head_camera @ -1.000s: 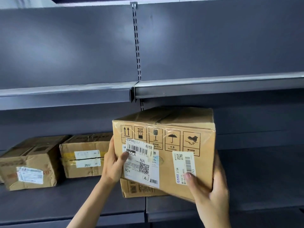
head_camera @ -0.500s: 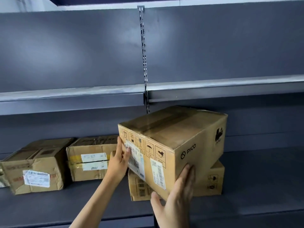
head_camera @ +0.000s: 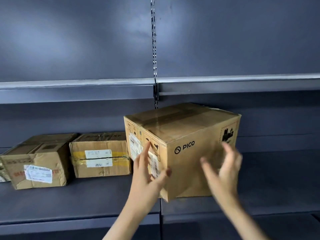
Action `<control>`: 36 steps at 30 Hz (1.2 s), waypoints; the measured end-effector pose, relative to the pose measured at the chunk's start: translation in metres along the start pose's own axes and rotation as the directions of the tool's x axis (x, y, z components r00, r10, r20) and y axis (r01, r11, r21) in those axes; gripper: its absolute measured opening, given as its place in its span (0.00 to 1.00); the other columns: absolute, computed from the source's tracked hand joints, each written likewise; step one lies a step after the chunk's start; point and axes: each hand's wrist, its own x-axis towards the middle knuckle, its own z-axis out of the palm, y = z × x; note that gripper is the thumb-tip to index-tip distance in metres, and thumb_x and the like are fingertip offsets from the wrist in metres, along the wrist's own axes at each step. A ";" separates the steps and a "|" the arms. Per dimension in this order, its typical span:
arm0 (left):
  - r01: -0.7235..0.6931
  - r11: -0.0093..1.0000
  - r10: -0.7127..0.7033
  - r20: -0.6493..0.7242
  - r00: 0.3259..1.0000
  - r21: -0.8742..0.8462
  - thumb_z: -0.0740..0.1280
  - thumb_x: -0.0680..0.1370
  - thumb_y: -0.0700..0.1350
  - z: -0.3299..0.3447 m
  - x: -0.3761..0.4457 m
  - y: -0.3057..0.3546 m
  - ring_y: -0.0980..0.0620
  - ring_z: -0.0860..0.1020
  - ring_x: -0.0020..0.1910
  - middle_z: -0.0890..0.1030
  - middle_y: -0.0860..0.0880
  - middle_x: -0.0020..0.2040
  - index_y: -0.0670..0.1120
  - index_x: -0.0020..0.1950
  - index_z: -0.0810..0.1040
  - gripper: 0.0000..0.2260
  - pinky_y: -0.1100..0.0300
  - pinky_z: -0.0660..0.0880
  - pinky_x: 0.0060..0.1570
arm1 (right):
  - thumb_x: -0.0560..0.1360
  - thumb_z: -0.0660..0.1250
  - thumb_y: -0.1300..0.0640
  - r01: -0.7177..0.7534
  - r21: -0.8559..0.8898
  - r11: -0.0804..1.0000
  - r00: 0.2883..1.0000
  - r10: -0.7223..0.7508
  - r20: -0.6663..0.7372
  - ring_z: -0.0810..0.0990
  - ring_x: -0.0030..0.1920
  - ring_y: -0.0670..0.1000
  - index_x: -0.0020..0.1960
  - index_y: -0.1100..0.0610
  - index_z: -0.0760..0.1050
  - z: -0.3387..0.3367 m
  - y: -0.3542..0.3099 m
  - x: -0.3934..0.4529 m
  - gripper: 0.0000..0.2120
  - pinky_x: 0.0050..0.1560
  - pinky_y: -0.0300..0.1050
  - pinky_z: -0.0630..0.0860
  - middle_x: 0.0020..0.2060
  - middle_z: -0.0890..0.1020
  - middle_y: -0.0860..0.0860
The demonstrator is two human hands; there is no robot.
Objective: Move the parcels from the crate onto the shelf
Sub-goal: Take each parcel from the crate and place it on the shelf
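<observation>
A large brown parcel printed PICO (head_camera: 190,129) stands on the dark lower shelf (head_camera: 86,201), turned with one corner toward me. My left hand (head_camera: 147,175) lies with straight fingers on its labelled left face, thumb by the front corner. My right hand (head_camera: 223,172) is blurred, with fingers spread in front of the PICO face. I cannot tell whether it touches the parcel. The crate is out of view.
Two more taped parcels sit on the same shelf to the left, a crumpled one (head_camera: 34,163) and one with yellow tape (head_camera: 100,158). The upper shelf edge (head_camera: 78,90) hangs just above. A slotted upright (head_camera: 154,40) runs up the back wall. Bare shelf extends right.
The PICO parcel went from held up in both hands to standing on the shelf, turned corner-first. Both hands have opened. The flat box seen under it earlier no longer shows.
</observation>
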 end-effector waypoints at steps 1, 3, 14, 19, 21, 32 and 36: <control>-0.006 1.000 0.006 0.006 1.000 0.023 0.70 0.61 0.62 0.009 -0.005 0.004 0.66 0.59 0.70 0.58 0.69 0.68 0.81 0.62 0.49 0.39 0.57 0.63 0.68 | 0.68 0.73 0.52 -0.053 0.022 0.998 0.997 0.054 -0.051 0.66 0.67 0.61 0.70 0.55 0.61 -0.009 0.013 0.029 0.35 0.65 0.57 0.67 0.67 0.63 0.61; -0.018 0.998 0.019 -0.010 1.000 0.067 0.69 0.59 0.62 0.022 -0.011 0.008 0.60 0.50 0.75 0.51 0.67 0.72 0.78 0.63 0.43 0.43 0.50 0.54 0.74 | 0.68 0.74 0.52 -0.177 0.081 0.981 0.981 0.183 -0.067 0.63 0.69 0.58 0.72 0.54 0.57 -0.026 0.037 0.082 0.39 0.67 0.53 0.64 0.69 0.60 0.58; -0.052 0.981 0.087 -0.182 0.979 0.189 0.74 0.64 0.39 0.035 -0.002 0.002 0.61 0.56 0.62 0.59 0.53 0.67 0.72 0.62 0.47 0.46 0.50 0.58 0.71 | 0.70 0.70 0.62 -0.437 0.285 0.853 0.872 0.324 0.367 0.77 0.58 0.55 0.59 0.54 0.70 -0.030 0.089 0.145 0.19 0.46 0.41 0.73 0.50 0.79 0.49; -0.065 0.988 0.078 -0.095 0.992 0.139 0.68 0.58 0.52 0.017 0.013 -0.009 0.50 0.63 0.68 0.63 0.47 0.70 0.63 0.70 0.52 0.43 0.44 0.66 0.67 | 0.67 0.74 0.63 -0.384 0.312 0.869 0.913 0.309 0.265 0.77 0.53 0.49 0.62 0.56 0.67 -0.035 0.083 0.128 0.27 0.44 0.38 0.74 0.55 0.77 0.52; -0.058 0.996 0.061 -0.035 0.998 0.070 0.71 0.60 0.46 0.007 0.025 -0.017 0.47 0.64 0.70 0.64 0.47 0.71 0.56 0.74 0.54 0.45 0.40 0.68 0.66 | 0.65 0.76 0.62 -0.359 0.273 0.892 0.928 0.310 0.208 0.75 0.56 0.51 0.62 0.54 0.66 -0.037 0.082 0.119 0.30 0.49 0.42 0.76 0.57 0.76 0.52; -0.059 0.995 0.059 0.004 0.998 0.077 0.72 0.66 0.33 -0.047 0.076 -0.049 0.52 0.75 0.47 0.78 0.52 0.52 0.58 0.67 0.66 0.35 0.56 0.75 0.45 | 0.61 0.79 0.56 -0.219 0.034 0.975 0.975 0.218 0.032 0.64 0.65 0.51 0.70 0.56 0.58 -0.010 0.053 0.067 0.45 0.64 0.48 0.66 0.65 0.63 0.54; -0.041 0.997 0.041 0.005 0.999 0.066 0.69 0.68 0.29 -0.053 0.087 -0.059 0.67 0.74 0.34 0.77 0.56 0.45 0.50 0.70 0.65 0.34 0.66 0.74 0.38 | 0.61 0.79 0.57 -0.214 -0.006 0.977 0.977 0.214 0.001 0.63 0.68 0.57 0.71 0.59 0.57 0.006 0.046 0.065 0.46 0.66 0.54 0.65 0.66 0.63 0.57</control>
